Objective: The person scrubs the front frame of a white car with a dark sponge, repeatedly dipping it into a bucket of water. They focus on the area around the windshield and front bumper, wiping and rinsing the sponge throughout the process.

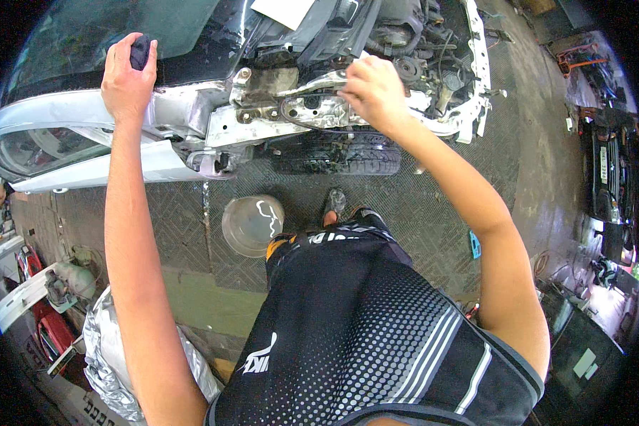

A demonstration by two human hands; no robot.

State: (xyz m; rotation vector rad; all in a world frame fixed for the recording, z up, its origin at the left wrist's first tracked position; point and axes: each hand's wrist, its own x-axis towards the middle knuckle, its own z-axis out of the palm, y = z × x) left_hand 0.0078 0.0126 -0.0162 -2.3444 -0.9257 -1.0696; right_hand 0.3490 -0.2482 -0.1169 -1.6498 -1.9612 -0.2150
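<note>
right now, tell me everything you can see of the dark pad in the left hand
The dark pad is small, nearly black and rounded at its far end. Its surface looks matte, perhaps foam or cloth, but the material is uncertain. No separate parts show. The left hand grips it between thumb and fingers, partly hiding it. It sits longer from far end to near end, over the car's windshield; whether it touches the glass cannot be told.

Right hand (376, 94) — underside hidden, perhaps slightly blurred; white sheet (286, 9) — cut off above.
</note>
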